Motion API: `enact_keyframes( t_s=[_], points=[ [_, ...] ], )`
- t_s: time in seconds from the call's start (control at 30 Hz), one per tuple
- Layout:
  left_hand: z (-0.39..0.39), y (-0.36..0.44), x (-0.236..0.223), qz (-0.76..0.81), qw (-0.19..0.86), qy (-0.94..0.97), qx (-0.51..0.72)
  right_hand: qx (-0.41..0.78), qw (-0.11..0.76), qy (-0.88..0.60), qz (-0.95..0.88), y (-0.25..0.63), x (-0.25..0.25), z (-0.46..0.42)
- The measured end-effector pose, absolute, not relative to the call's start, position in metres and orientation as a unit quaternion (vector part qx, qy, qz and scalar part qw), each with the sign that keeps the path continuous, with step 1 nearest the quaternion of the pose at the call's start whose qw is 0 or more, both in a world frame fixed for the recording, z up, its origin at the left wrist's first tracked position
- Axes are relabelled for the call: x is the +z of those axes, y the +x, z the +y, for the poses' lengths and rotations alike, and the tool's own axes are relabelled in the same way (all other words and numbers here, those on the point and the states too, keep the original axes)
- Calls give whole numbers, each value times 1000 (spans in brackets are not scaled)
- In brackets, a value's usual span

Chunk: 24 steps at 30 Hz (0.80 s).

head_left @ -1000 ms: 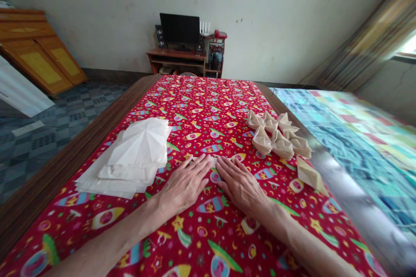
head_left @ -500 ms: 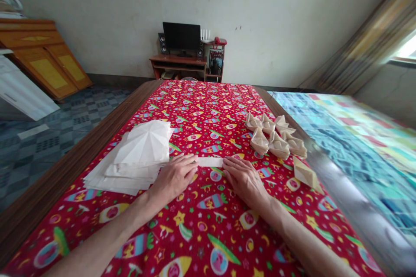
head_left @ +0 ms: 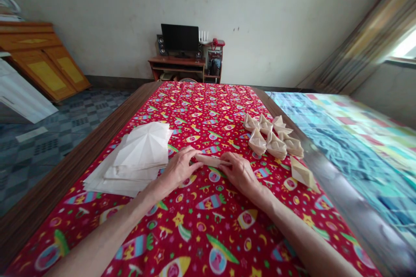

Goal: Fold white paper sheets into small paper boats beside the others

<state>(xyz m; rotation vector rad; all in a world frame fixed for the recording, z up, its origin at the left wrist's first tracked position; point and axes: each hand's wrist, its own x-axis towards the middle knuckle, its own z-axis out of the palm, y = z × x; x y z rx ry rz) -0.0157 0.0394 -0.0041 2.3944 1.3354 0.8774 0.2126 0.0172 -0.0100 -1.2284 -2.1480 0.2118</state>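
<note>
A narrow folded paper strip [head_left: 209, 161] stretches between my two hands, just over the red patterned cloth [head_left: 195, 229]. My left hand [head_left: 182, 165] pinches its left end between thumb and fingers. At the other end my right hand [head_left: 239, 169] is closed on the strip, thumb towards the middle. To the left lies a stack of creased white paper sheets [head_left: 141, 149], close to my left hand. Several folded paper boat shapes [head_left: 276, 145] stand in two rows beyond my right hand, with a single folded paper piece [head_left: 303, 174] nearer to me.
The cloth covers a long table with a dark wooden edge [head_left: 107, 147]. A bed with a blue and patchwork cover [head_left: 328, 138] adjoins on the right. Against the far wall a desk holds a monitor [head_left: 180, 38]. Wooden cabinet [head_left: 48, 62] at left.
My hands lay flat on the strip, then slid apart along it to its ends. Now the fingers have curled and grip both ends, with the strip raised slightly and tilted.
</note>
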Motion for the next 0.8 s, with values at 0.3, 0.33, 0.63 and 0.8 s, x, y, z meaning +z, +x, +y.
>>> enact_keyframes(
  t_s=[0.3, 0.33, 0.63, 0.8],
  points=[
    [29, -1, -1, 513, 279, 722, 372, 96, 350, -468, -805, 208, -6, 3],
    [27, 2, 0, 508, 286, 724, 369, 97, 348, -467, -807, 206, -5, 0],
    [26, 16, 11, 508, 245, 764, 314, 183, 346, -468, -792, 195, 9, -9],
    [20, 19, 16, 516, 251, 758, 311, 208, 332, -536, -748, 192, 13, -6]
  ],
)
